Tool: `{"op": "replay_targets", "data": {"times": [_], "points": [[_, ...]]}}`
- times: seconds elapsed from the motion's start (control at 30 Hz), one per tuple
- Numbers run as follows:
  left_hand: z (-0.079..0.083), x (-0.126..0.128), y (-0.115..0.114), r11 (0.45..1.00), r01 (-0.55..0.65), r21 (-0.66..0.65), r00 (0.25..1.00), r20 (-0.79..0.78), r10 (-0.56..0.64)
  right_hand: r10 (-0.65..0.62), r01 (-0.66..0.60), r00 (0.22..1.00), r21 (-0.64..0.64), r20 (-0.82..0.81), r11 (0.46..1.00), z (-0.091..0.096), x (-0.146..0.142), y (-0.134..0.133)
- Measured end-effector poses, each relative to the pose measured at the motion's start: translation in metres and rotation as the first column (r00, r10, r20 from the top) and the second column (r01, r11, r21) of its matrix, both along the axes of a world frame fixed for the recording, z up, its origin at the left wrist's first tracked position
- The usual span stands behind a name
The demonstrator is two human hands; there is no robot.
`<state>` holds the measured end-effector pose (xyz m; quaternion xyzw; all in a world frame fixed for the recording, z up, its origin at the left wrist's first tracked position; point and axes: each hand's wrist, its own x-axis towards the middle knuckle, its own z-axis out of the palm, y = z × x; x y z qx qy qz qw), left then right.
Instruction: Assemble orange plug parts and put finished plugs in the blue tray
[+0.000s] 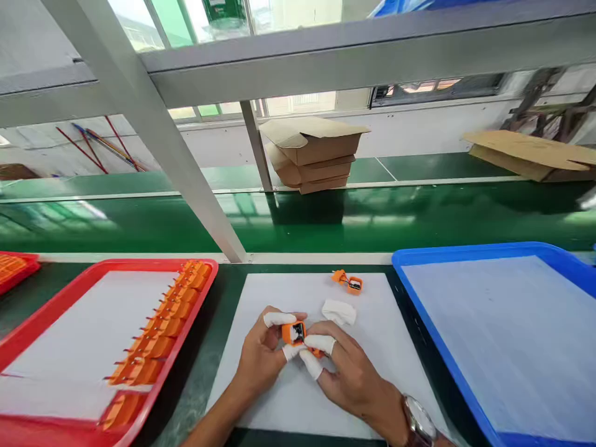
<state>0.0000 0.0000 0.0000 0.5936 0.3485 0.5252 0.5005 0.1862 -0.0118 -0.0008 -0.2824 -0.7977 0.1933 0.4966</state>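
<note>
Over a white sheet (367, 360), my left hand (265, 351) pinches a small orange plastic housing (287, 334) with a black-and-white inside, between thumb and index finger. My right hand (347, 366) has its fingertips closed at the housing's right side, on a smaller orange part (316, 352) that is mostly hidden by the fingers. White finger covers wrap several fingertips, and a wristwatch (419, 419) is on my right wrist. Beyond my hands lie a crumpled white cloth (339, 311) and another open orange piece (354, 285) joined by dark wires to a smaller orange part (339, 276).
To the left is a red tray (105, 264) with a row of orange housings (170, 326). A blue tray (447, 251) lined with a white sheet stands at right. Behind runs a green conveyor belt (419, 217), crossed by a grey metal post (186, 167); cardboard boxes (321, 161) sit beyond.
</note>
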Motion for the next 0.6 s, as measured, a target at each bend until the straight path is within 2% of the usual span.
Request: {"op": "replay_targets", "data": {"times": [0.43, 0.6], "points": [[0.0031, -0.0028, -0.0001, 0.999, -0.025, 0.043, 0.996, -0.08, 0.028, -0.038, 0.034, 0.998, 0.07, 0.054, 0.997, 0.0062, -0.0005, 0.002], [0.0016, -0.0026, -0.0012, 0.999, -0.032, 0.037, 0.996, -0.085, 0.035, -0.02, 0.018, 0.999, 0.045, 0.038, 0.999, 0.0072, -0.0029, 0.0006]]}}
